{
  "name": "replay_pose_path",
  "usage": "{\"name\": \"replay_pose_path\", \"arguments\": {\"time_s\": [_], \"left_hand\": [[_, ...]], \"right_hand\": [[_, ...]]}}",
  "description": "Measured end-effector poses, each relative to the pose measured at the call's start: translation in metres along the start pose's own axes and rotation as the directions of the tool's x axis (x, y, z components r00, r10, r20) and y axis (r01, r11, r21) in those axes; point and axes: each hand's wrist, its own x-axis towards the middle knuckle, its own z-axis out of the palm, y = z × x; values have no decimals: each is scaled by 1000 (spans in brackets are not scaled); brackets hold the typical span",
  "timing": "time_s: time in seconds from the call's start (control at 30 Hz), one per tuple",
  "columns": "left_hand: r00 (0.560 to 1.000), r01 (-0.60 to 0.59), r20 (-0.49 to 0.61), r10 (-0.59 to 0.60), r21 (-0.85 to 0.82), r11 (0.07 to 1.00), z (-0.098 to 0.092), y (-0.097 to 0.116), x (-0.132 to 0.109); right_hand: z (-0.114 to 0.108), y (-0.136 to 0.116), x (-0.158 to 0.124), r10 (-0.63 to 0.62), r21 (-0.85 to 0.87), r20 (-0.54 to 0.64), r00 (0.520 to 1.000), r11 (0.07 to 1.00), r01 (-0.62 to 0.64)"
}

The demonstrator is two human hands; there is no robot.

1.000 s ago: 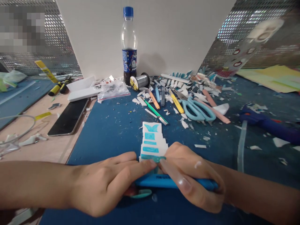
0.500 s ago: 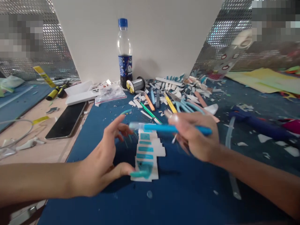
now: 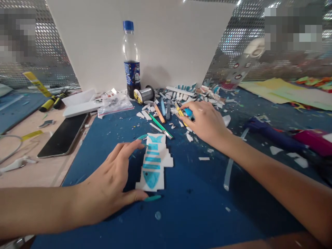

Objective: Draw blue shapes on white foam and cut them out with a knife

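Note:
A white foam cut-out [image 3: 154, 162] painted with a blue fish-bone pattern lies on the dark blue mat [image 3: 181, 207]. My left hand [image 3: 111, 183] rests beside its left edge, fingers spread, thumb at its lower corner and a fingertip near its top. My right hand [image 3: 204, 122] reaches forward to the pile of pens, fingers curled round a blue marker [image 3: 188, 112] among them.
Several pens and markers [image 3: 162, 114], blue scissors and white foam scraps lie behind the cut-out. A cola bottle [image 3: 131, 65] and wire spool [image 3: 144, 94] stand by the white board. A phone [image 3: 62, 135] lies left; a glue gun [image 3: 272, 135] and glue stick [image 3: 229, 169] right.
My right hand carried the blue marker from over the cut-out forward to the pen pile. My left hand lowered and flattened beside the cut-out, which now lies uncovered.

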Motion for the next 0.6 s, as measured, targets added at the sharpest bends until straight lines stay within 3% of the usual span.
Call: {"name": "replay_pose_path", "arguments": {"time_s": [0.23, 0.33, 0.43, 0.5, 0.6], "left_hand": [[994, 108, 25, -106, -82, 991, 0, -8, -2], [996, 87, 15, -86, -105, 991, 0, -9, -3], [999, 52, -9, -54, -115, 992, 2, -8, -4], [999, 36, -23, -39, -117, 992, 3, -7, -4], [999, 19, -44, -26, -145, 989, 4, -8, -5]], "right_hand": [[-1, -11, -3, 75, -70, 50, 996, 995, -72], [-7, -22, -6, -101, 19, 78, 992, 995, 100], [-5, -28, -10, -363, 194, 148, 920, 923, 333], [-2, -29, -12, -411, 244, 174, 895, 898, 366], [1, -28, -14, -379, 257, 172, 909, 908, 330]]}}
